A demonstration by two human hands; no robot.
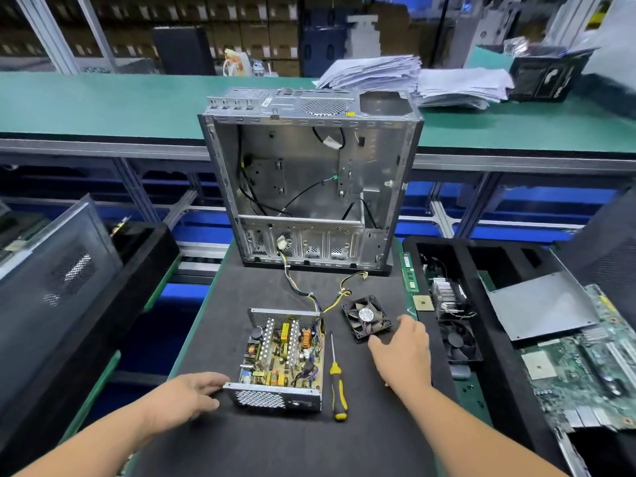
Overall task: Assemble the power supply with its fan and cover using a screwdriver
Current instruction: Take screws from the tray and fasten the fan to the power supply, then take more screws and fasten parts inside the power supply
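The open power supply [284,359] lies on the black mat with its circuit board showing and no cover on it. My left hand [187,395] rests on the mat, fingertips touching the unit's near left corner. A yellow and black screwdriver [336,383] lies just right of the unit, tip pointing away. The black fan [366,317] sits farther right, wired to the unit. My right hand [402,352] is at the fan's near right corner, fingers relaxed and touching its edge. A grey metal cover plate [540,309] lies on the right tray.
An empty computer case [309,180] stands upright at the back of the mat, cables trailing to the power supply. A black tray [481,266] on the right holds boards, a second fan and memory sticks. A black case panel [51,280] leans at left.
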